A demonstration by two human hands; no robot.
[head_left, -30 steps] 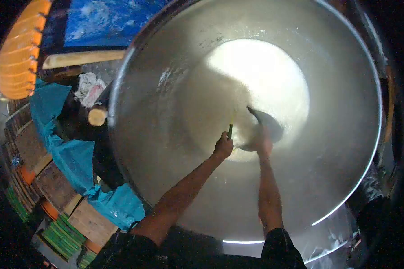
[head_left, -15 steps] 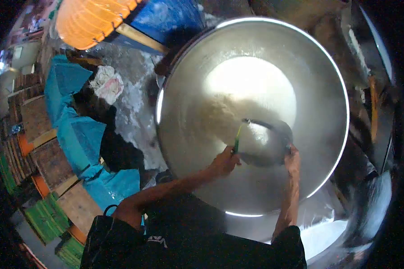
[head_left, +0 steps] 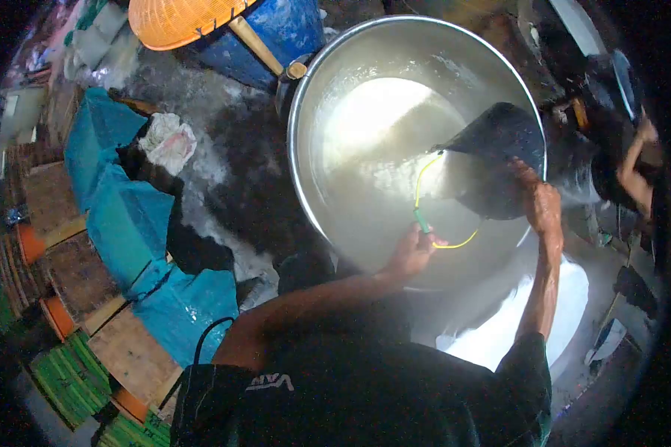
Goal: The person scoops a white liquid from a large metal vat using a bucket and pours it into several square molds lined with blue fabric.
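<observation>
A black bucket (head_left: 505, 134) is tipped on its side over a large round metal pot (head_left: 296, 160), its mouth facing left. Pale liquid shows at the bucket's mouth and in the pot. My left hand (head_left: 411, 253) is closed at the green grip of the bucket's thin yellow handle (head_left: 420, 182). Against the bucket's right side, toward its base, my right hand (head_left: 543, 205) grips it; some of those fingers are hidden. Steam or haze blurs the pot's near side.
Beyond the pot stand a blue barrel (head_left: 276, 41), an orange basket (head_left: 179, 22) and a wooden pole (head_left: 257, 46). Teal sheeting (head_left: 127, 216) and wooden boards (head_left: 130, 339) lie left, near a whitish crumpled cloth (head_left: 168, 141). Another person's arm (head_left: 635, 167) shows at the right.
The bucket has risen and moved right, from low inside the pot to near its right rim, tipped with its mouth leftward. Both hands moved right with it, and the view has shifted.
</observation>
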